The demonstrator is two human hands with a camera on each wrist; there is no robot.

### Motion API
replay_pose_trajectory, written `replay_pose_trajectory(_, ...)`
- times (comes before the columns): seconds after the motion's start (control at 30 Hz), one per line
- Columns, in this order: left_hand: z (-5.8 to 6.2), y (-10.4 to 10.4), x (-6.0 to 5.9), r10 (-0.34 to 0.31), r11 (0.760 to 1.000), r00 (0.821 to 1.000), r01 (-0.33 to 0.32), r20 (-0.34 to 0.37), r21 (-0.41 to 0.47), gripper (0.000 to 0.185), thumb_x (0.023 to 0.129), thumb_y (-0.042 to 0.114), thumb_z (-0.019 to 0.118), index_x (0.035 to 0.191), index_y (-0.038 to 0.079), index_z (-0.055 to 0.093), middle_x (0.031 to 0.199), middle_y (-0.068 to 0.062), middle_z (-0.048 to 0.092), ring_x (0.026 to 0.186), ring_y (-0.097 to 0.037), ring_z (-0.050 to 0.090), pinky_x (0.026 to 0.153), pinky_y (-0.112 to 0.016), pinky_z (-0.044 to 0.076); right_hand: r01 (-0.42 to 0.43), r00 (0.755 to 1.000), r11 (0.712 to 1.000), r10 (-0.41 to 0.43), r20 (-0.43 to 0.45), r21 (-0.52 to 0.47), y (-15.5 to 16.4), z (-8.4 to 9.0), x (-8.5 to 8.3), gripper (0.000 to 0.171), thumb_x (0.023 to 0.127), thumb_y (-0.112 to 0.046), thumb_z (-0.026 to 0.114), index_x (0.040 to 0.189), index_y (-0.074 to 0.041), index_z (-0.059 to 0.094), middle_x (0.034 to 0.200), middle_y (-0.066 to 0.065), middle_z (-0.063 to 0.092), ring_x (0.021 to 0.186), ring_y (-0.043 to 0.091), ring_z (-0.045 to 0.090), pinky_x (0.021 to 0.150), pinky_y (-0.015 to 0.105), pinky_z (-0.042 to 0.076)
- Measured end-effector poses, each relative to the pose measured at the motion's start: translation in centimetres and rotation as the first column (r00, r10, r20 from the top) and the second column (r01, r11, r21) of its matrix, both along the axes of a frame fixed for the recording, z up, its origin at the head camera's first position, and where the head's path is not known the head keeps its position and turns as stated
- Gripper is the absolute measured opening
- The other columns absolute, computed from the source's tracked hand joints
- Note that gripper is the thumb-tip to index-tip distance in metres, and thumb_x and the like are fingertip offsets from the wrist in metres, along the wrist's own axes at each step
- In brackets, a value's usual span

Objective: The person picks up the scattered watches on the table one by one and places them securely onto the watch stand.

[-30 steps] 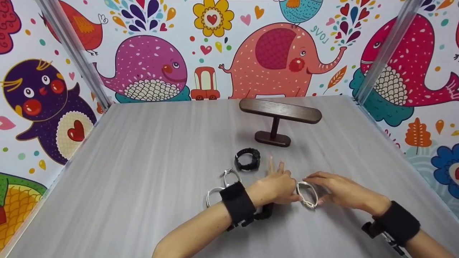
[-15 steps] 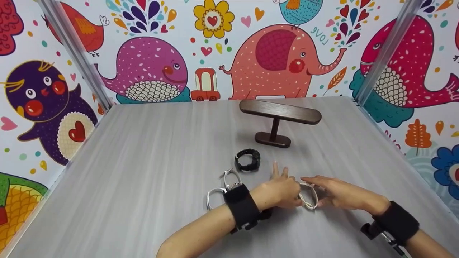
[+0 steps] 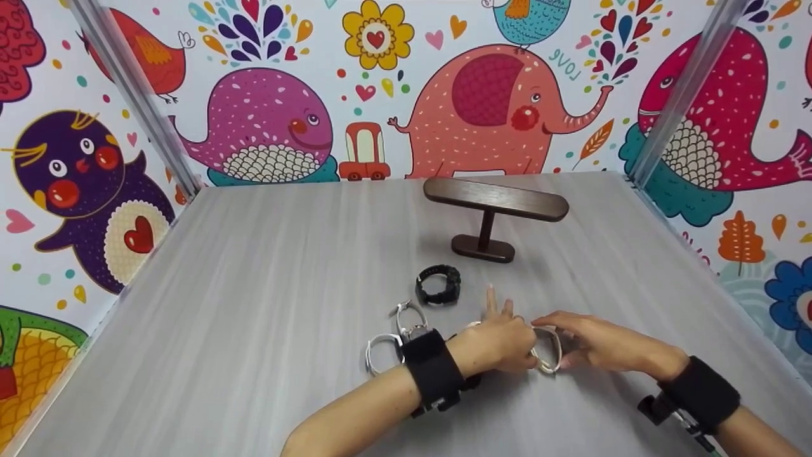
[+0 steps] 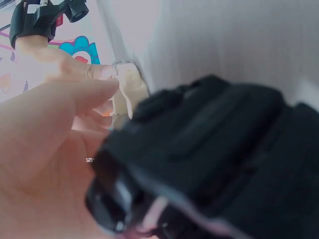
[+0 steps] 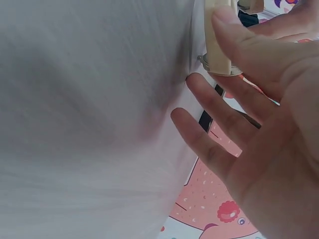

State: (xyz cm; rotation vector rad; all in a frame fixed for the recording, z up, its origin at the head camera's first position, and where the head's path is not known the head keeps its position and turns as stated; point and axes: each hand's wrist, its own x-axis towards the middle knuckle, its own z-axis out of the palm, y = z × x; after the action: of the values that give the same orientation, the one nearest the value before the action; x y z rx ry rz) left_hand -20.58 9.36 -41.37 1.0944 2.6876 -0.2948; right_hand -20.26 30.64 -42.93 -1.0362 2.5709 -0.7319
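Head view: a person's left hand point(image 3: 498, 343) and right hand point(image 3: 606, 341) are holding a cream band point(image 4: 133, 85) between them, over the near right part of the surface point(image 3: 273, 273); whether the band is touching that surface is hard to tell. The left grip is pinching one side of it, with two fingers pointing away from the person. The right grip is pinching the opposite side, its thumb lying along the band while two other fingers are staying clear of it. A black watch point(image 3: 453, 289) is lying beyond the left wrist, and two pale watches point(image 3: 415, 331) are sitting left of it, partly hidden by a black wrist strap point(image 3: 434, 365). Farther back, a dark wooden stand point(image 3: 498, 198) is standing upright.
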Motion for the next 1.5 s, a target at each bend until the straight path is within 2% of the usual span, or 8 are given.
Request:
replay_pose_trajectory(0.13,0.1,0.1,0.0,-0.003,1.0,1.0,0.003,0.001,0.002,0.035,0.096,0.057,0.055,0.11,0.032,0.075,0.143,0.007,0.059,0.151,-0.028,0.033,0.124,-0.065,0.01,-0.018,0.999,0.999,0.017,-0.039,-0.028,0.2,-0.2,-0.3,0.064,0.084,-0.031,0.079,0.141,-0.017,0.053,0.137,0.01,0.061,0.115,0.02,0.061,0.091,0.036,0.056)
replay_pose_trajectory(0.27,0.1,0.1,-0.1,-0.005,1.0,1.0,0.005,0.002,0.004,0.035,0.096,0.057,0.056,0.108,0.031,0.076,0.142,0.009,0.06,0.15,-0.027,0.034,0.124,-0.065,0.01,-0.082,0.992,0.996,0.077,-0.098,-0.047,0.2,-0.5,-0.7,0.068,0.084,-0.033,0.079,0.143,-0.014,0.053,0.138,0.011,0.061,0.123,0.016,0.059,0.098,0.026,0.052)
replay_pose_trajectory(0.43,0.0,0.2,0.0,-0.002,1.0,1.0,0.002,-0.002,-0.005,0.036,0.095,0.059,0.056,0.11,0.032,0.075,0.141,0.009,0.06,0.148,-0.027,0.036,0.124,-0.065,0.009,-0.094,0.995,0.989,0.093,-0.021,-0.111,0.2,-1.0,-1.4,0.066,0.083,-0.031,0.08,0.14,-0.01,0.056,0.131,0.012,0.064,0.104,0.005,0.058,0.082,0.021,0.052)
replay_pose_trajectory(0.6,-0.1,0.3,0.1,0.002,1.0,1.0,-0.002,-0.004,-0.017,0.037,0.095,0.06,0.055,0.109,0.032,0.075,0.14,0.008,0.061,0.148,-0.026,0.036,0.124,-0.065,0.01,-0.047,0.998,0.982,0.053,0.027,-0.181,0.4,-1.5,-1.5,0.059,0.08,-0.028,0.083,0.132,-0.009,0.062,0.115,0.01,0.068,0.084,0.007,0.057,0.067,0.025,0.054)
replay_pose_trajectory(1.0,0.8,-0.2,0.2,0.029,0.999,0.999,-0.03,0.031,0.026,0.048,0.095,0.06,0.056,0.132,0.031,0.065,0.144,0.005,0.058,0.149,-0.028,0.036,0.124,-0.065,0.009,0.029,0.998,0.965,-0.042,-0.044,-0.262,0.2,-2.2,-1.3,0.04,0.078,-0.023,0.086,0.113,-0.015,0.069,0.095,0.006,0.069,0.078,0.004,0.059,0.064,0.02,0.049)
replay_pose_trajectory(1.27,1.5,-0.9,0.2,0.029,0.993,0.999,-0.031,0.019,0.11,0.05,0.094,0.056,0.062,0.127,0.019,0.063,0.127,0.003,0.065,0.126,-0.019,0.058,0.121,-0.059,0.028,0.108,0.984,0.953,-0.143,-0.105,-0.282,-0.4,-1.6,-1.2,0.034,0.077,-0.025,0.087,0.103,-0.016,0.068,0.082,0.003,0.066,0.07,0.0,0.055,0.056,0.02,0.047)
replay_pose_trajectory(1.4,1.6,-1.7,0.1,0.045,0.981,0.999,-0.045,0.005,0.189,0.049,0.095,0.049,0.063,0.127,0.013,0.059,0.114,0.001,0.066,0.103,-0.014,0.065,0.101,-0.038,0.052,0.11,0.964,0.946,-0.176,-0.199,-0.307,-0.8,-0.3,-1.0,0.034,0.075,-0.02,0.088,0.103,-0.014,0.068,0.084,0.001,0.064,0.071,-0.001,0.052,0.056,0.019,0.046)
replay_pose_trajectory(1.5,2.0,-2.4,-0.2,0.053,0.954,0.999,-0.051,0.003,0.295,0.052,0.095,0.046,0.065,0.134,0.011,0.055,0.111,-0.001,0.065,0.091,-0.011,0.064,0.077,-0.026,0.057,0.08,0.932,0.94,-0.188,-0.309,-0.332,-1.3,1.2,-0.9,0.038,0.071,-0.014,0.09,0.102,-0.015,0.069,0.087,-0.004,0.064,0.072,-0.002,0.052,0.057,0.017,0.046)
